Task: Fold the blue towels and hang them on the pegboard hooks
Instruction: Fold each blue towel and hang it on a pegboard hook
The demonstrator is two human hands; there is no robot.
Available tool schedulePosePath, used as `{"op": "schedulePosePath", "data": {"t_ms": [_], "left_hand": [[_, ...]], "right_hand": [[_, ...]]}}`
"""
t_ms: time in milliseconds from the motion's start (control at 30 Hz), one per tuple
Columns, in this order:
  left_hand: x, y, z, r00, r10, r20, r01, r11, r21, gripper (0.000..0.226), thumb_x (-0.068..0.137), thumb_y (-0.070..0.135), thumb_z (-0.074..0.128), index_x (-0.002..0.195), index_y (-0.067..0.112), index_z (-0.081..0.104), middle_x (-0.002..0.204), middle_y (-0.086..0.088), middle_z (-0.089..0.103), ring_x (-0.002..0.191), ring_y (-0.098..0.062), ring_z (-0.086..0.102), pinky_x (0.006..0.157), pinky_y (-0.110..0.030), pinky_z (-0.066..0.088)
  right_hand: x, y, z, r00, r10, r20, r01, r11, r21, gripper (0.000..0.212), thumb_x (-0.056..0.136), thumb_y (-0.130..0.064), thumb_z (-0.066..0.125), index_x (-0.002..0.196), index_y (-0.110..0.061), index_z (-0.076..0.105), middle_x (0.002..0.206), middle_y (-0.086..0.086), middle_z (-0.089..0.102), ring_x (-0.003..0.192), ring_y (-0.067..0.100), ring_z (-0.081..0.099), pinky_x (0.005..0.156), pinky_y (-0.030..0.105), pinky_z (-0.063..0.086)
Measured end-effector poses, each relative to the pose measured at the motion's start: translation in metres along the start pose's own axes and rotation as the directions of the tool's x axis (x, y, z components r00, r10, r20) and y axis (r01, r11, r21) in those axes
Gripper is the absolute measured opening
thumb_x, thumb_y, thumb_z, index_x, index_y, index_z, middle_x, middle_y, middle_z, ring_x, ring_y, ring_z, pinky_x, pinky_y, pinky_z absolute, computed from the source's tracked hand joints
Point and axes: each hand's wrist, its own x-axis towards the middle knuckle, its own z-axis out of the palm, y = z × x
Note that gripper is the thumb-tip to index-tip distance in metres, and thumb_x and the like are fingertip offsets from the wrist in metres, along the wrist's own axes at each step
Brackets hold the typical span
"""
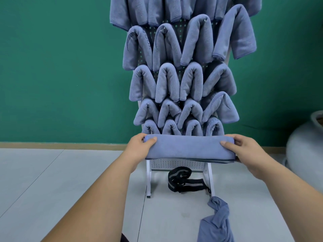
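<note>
In front of the pegboard point(176, 164), left hand point(139, 145) and right hand point(244, 148) pinch the folded towel point(190, 149) by its ends; I'd keep it taut and level.

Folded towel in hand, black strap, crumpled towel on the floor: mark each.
Folded towel point(190, 148): head view, middle of front face.
Black strap point(190, 185): head view, striped band's middle.
Crumpled towel point(216, 227): head view, lower bunched part.

Folded towel point(190, 149) level between left hand point(139, 145) and right hand point(244, 149), one at each end, just before the pegboard point(174, 163). Hung towels point(167, 82) in rows on it, wall point(61, 67) behind. Strap point(181, 180) on the floor point(52, 180) between the stand's legs. Crumpled towel point(218, 222) nearer, to the right. Large pot point(305, 151) far right.
</note>
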Motion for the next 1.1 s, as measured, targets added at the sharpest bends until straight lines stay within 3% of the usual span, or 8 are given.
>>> {"op": "schedulePosePath", "data": {"t_ms": [100,200,400,533,633,800,967,1100], "left_hand": [[-0.002,0.004,-0.001,0.999,-0.001,-0.042,-0.003,0.995,-0.099,0.022,0.104,0.037,0.062,0.109,0.016,0.066,0.109,-0.003,0.070,0.094,-0.022,0.067,0.063,-0.034,0.058],[-0.001,0.002,-0.003,0.995,0.044,-0.091,-0.052,0.994,-0.098,0.024,0.104,0.038,0.063,0.103,0.014,0.065,0.100,-0.004,0.071,0.078,-0.020,0.064,0.052,-0.029,0.055],[0.002,-0.013,0.004,0.966,0.200,-0.164,-0.122,0.912,0.391,0.029,0.100,0.050,0.062,0.092,0.023,0.053,0.082,0.005,0.061,0.076,-0.021,0.057,0.067,-0.037,0.050],[-0.006,-0.011,0.022,0.970,0.157,-0.185,-0.047,0.869,0.493,0.032,0.102,0.050,0.057,0.103,0.019,0.048,0.088,0.004,0.060,0.085,-0.027,0.059,0.068,-0.036,0.042],[-0.013,-0.006,0.039,0.973,0.105,-0.208,-0.037,0.952,0.305,0.029,0.100,0.040,0.062,0.097,0.015,0.048,0.085,0.002,0.059,0.082,-0.026,0.059,0.064,-0.035,0.040],[-0.025,-0.008,0.064,0.985,-0.025,-0.173,0.038,0.997,0.068,0.021,0.092,0.021,0.067,0.098,0.015,0.048,0.088,-0.003,0.059,0.070,-0.021,0.054,0.057,-0.031,0.044],[-0.042,-0.011,0.071,0.988,-0.156,0.003,0.153,0.965,-0.211,0.035,0.079,0.019,0.068,0.109,0.029,0.054,0.104,0.003,0.069,0.090,-0.016,0.068,0.089,-0.038,0.057],[-0.041,-0.016,0.064,0.967,-0.253,0.031,0.249,0.911,-0.328,0.056,0.068,0.036,0.064,0.122,0.022,0.062,0.099,0.003,0.073,0.088,-0.018,0.069,0.088,-0.036,0.056]], "right_hand": [[0.000,-0.005,-0.002,0.998,0.032,0.053,-0.039,0.989,0.144,0.029,0.094,-0.021,0.077,0.122,-0.015,0.074,0.112,0.008,0.080,0.102,0.024,0.076,0.092,0.039,0.057],[0.000,-0.008,-0.005,0.997,0.060,0.049,-0.067,0.986,0.154,0.030,0.087,-0.018,0.084,0.115,-0.009,0.078,0.109,0.014,0.080,0.099,0.029,0.075,0.100,0.042,0.056],[0.001,0.004,0.011,0.979,0.013,-0.203,-0.041,0.990,-0.136,0.018,0.083,-0.018,0.090,0.095,-0.016,0.076,0.087,0.005,0.081,0.081,0.026,0.077,0.080,0.040,0.061],[0.002,0.012,0.034,0.965,-0.052,-0.257,-0.018,0.965,-0.262,0.016,0.097,-0.029,0.073,0.103,-0.023,0.060,0.084,0.006,0.069,0.080,0.027,0.062,0.067,0.037,0.048],[-0.003,0.011,0.058,0.958,-0.103,-0.267,0.004,0.938,-0.347,0.021,0.100,-0.029,0.067,0.113,-0.019,0.054,0.089,0.001,0.064,0.088,0.027,0.060,0.072,0.036,0.043],[-0.017,0.005,0.105,0.972,-0.131,-0.197,0.073,0.958,-0.276,0.019,0.098,-0.023,0.069,0.107,-0.025,0.053,0.086,-0.004,0.066,0.074,0.010,0.060,0.058,0.024,0.040],[-0.019,0.015,0.138,0.995,-0.057,-0.080,0.039,0.977,-0.211,0.032,0.089,-0.015,0.074,0.102,-0.034,0.052,0.088,-0.009,0.071,0.075,0.011,0.065,0.068,0.030,0.050],[-0.020,0.017,0.155,0.999,0.038,-0.004,-0.038,0.998,-0.047,0.033,0.097,-0.020,0.069,0.125,-0.026,0.055,0.112,-0.007,0.072,0.091,0.007,0.068,0.062,0.016,0.047]]}}
